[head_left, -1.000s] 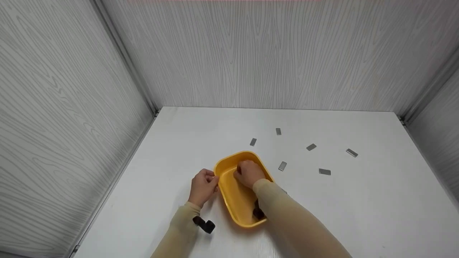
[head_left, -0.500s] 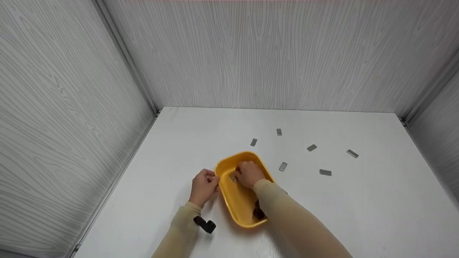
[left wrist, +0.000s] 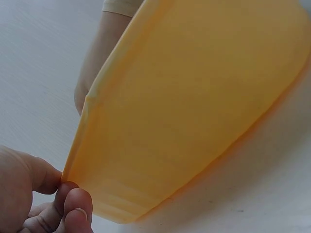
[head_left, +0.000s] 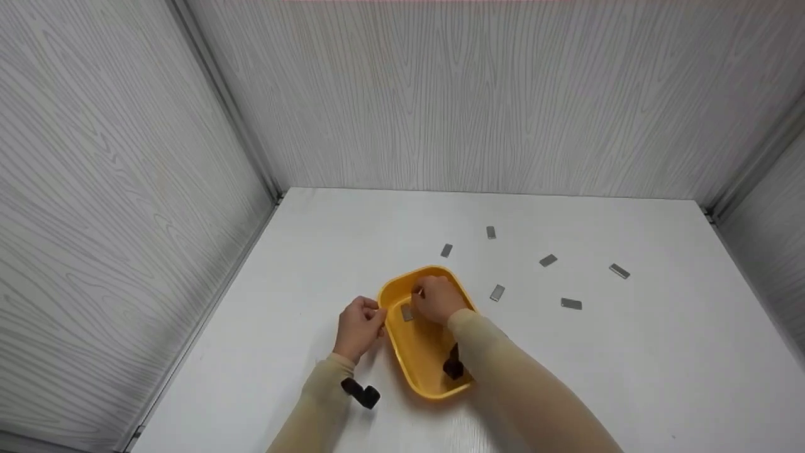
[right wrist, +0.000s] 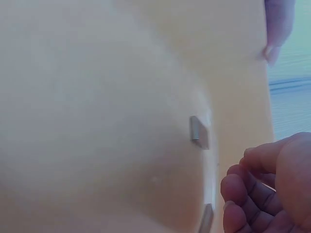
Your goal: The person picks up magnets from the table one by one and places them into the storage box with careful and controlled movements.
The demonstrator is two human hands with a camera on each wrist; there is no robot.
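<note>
Down near the front of the white desk (head_left: 327,251) sits a yellow tray (head_left: 424,371), long side running away from the person. Left hand (head_left: 360,326) is pinching the tray's left rim between thumb and fingertips — the left wrist view shows the fingertips (left wrist: 73,204) right at the rim's corner. Right hand (head_left: 438,300) is over the far end of the tray with fingers loosely curled and nothing in them, as far as the right wrist view shows. One small grey metal plate (head_left: 406,312) lies flat on the tray floor just left of that hand, and a second plate (right wrist: 206,219) shows edge-on by the fingertips. Six more metal plates (head_left: 571,304) are scattered on the desk beyond and to the right of the tray — all well apart from each other.
</note>
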